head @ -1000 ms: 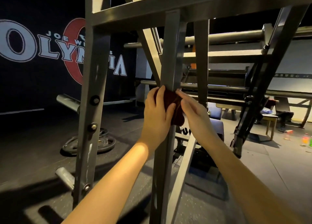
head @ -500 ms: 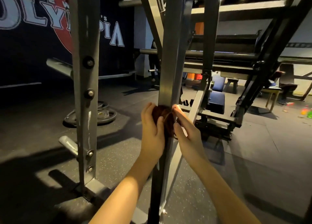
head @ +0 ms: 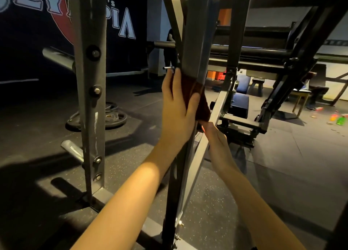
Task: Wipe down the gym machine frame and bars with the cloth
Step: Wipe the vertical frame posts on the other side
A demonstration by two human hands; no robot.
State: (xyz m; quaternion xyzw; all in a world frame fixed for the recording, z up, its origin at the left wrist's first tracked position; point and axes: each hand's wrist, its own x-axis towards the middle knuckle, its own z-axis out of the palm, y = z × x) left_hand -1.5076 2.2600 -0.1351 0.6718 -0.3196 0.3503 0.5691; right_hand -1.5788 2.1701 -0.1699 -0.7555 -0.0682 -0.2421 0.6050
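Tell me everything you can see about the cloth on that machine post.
The cloth is dark reddish-brown and looks like soft fabric, perhaps a small towel. It is wrapped partway round the grey metal upright post, creased, with its lower end hanging off the post's right side. The left hand clasps it against the post, fingers up the left side and thumb across the front. The right hand pinches its bottom corner from below. Its far side is hidden.
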